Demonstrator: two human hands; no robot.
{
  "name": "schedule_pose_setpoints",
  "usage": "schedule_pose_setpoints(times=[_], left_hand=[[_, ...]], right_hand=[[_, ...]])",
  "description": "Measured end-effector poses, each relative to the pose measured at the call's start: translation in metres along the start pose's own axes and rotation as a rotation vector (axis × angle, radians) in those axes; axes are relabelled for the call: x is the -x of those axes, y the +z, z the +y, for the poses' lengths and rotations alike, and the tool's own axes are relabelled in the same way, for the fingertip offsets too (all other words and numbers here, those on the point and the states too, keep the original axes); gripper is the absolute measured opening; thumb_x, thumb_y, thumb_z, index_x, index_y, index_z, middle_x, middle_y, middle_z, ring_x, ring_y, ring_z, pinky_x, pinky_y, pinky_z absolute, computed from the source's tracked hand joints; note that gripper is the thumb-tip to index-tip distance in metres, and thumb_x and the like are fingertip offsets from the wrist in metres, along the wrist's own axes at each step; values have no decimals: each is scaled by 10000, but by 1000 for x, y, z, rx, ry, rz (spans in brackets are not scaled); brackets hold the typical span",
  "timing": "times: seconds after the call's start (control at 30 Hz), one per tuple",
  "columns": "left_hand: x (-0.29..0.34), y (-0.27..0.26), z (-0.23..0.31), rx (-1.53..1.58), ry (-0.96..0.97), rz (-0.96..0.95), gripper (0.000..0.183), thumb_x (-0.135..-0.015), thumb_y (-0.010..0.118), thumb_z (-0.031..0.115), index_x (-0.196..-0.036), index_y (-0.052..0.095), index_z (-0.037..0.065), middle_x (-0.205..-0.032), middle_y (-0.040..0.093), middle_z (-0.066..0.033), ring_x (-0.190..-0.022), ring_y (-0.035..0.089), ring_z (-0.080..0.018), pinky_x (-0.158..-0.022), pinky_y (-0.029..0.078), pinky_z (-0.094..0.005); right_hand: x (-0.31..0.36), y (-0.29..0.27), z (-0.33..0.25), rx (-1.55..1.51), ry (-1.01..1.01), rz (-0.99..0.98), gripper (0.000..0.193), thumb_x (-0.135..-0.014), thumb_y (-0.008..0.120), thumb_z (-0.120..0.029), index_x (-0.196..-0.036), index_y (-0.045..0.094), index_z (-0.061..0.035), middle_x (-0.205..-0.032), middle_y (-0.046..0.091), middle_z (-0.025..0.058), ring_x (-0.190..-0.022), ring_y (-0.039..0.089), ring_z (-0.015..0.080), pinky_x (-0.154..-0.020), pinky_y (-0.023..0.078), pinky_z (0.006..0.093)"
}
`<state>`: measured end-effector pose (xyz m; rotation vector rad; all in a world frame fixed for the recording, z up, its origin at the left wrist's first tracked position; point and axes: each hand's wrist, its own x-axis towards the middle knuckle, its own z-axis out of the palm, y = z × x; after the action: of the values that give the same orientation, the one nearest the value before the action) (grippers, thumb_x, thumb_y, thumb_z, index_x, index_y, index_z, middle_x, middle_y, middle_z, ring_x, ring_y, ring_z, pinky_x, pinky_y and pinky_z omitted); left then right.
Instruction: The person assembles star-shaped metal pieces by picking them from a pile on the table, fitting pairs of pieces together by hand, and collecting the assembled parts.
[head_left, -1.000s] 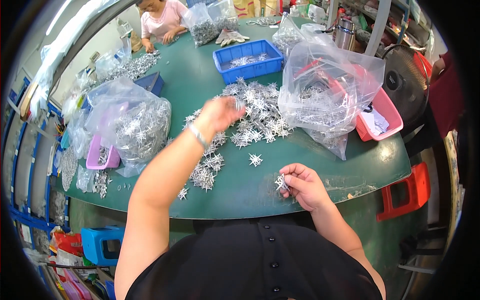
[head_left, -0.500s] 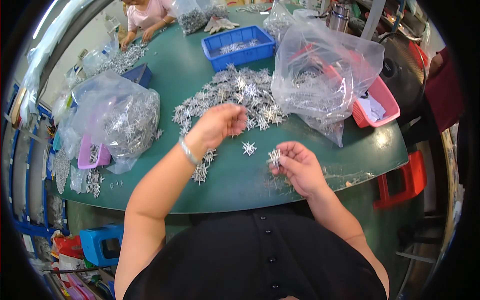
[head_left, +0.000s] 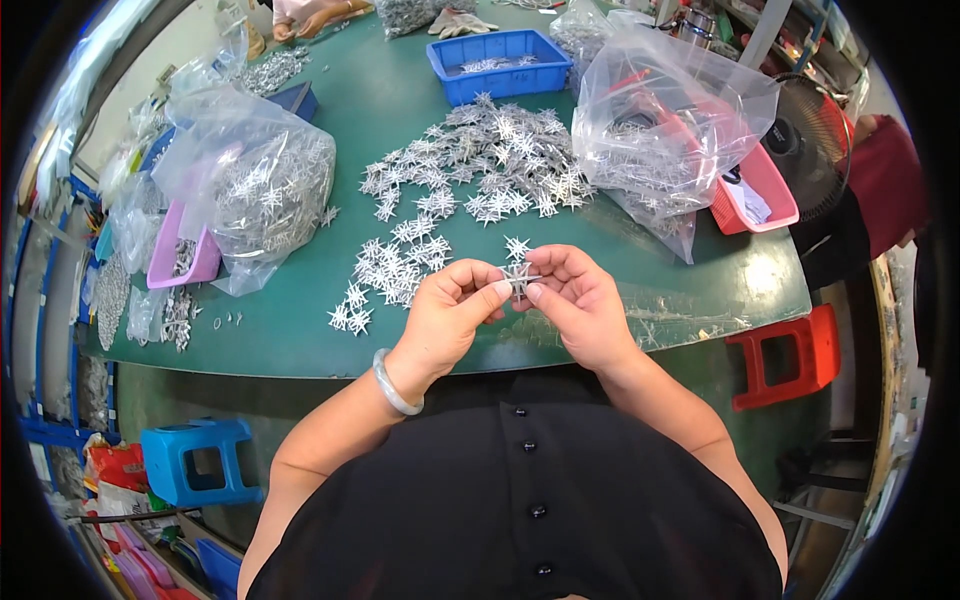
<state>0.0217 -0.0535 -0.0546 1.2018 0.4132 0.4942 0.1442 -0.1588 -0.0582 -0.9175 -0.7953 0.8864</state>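
Between my two hands, close to the table's near edge, is a small silver spiky star-shaped metal piece (head_left: 519,279). My left hand (head_left: 458,305) pinches its left side with thumb and fingers; a pale bangle circles that wrist. On the other side my right hand (head_left: 578,303) grips it between thumb and curled fingers. One more loose spiky piece (head_left: 516,247) lies on the green table just beyond my fingertips. Farther off spreads a big pile of the same pieces (head_left: 500,150), and a smaller cluster (head_left: 392,270) lies left of my left hand.
A blue bin (head_left: 500,85) with some pieces stands behind the pile. Clear plastic bags of pieces (head_left: 265,200) flank it, with a purple basket (head_left: 185,255) left and a pink basket (head_left: 765,195) right. A fan (head_left: 805,150) stands far right. Another person's hands (head_left: 305,25) work across the table.
My left hand has come back from the pile toward my right hand, and both now hold one piece. My right hand has shifted slightly left. The head view has tilted a little downward.
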Motion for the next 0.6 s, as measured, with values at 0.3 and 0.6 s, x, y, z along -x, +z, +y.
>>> schedule_pose_setpoints(times=[0.3,0.6], left_hand=[[14,-4,1,40,8,6,58,-817,568,77,-845,557,28,-719,565,-19,-620,526,-88,-573,428,-212],[21,-5,-1,59,-7,19,80,-823,555,80,-877,572,22,-744,577,-29,-622,531,-94,-581,431,-214]], right_hand=[[13,4,-4,149,108,-10,128,-829,546,-58,-943,531,-4,-826,564,13,-723,514,56,-649,427,196],[18,4,-2,167,116,15,124,-848,531,-96,-928,549,-2,-795,575,18,-693,523,63,-634,433,198]])
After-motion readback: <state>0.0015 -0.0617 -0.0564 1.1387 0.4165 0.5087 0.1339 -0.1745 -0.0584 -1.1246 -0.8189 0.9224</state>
